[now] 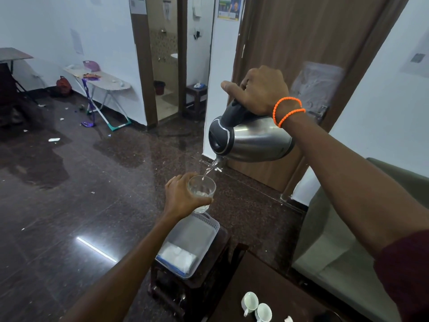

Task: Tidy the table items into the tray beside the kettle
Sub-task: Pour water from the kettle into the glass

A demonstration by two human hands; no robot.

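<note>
Steel and black plastic make up the kettle (250, 138), the biggest task item in view; the right hand (262, 89) has its fingers wrapped tight round the handle and tips it so water runs from the spout. No brand mark can be made out on its body.

Next in size, the pale plastic tray (210, 223) sits on a small dark stool (185, 289) below the hands. It holds only a white packet with a blue edge (176, 256); most of its floor is bare, so the tidying looks barely begun.

Two white cups (256, 306) stand on the dark table (267, 275) at the lower edge, well apart from the tray and not yet moved.

Smallest, the clear glass (201, 189) is held above the tray's far end, the left hand (181, 194) clamped round its side, catching the stream.

Papers on the walls and door are too blurred to read.
</note>
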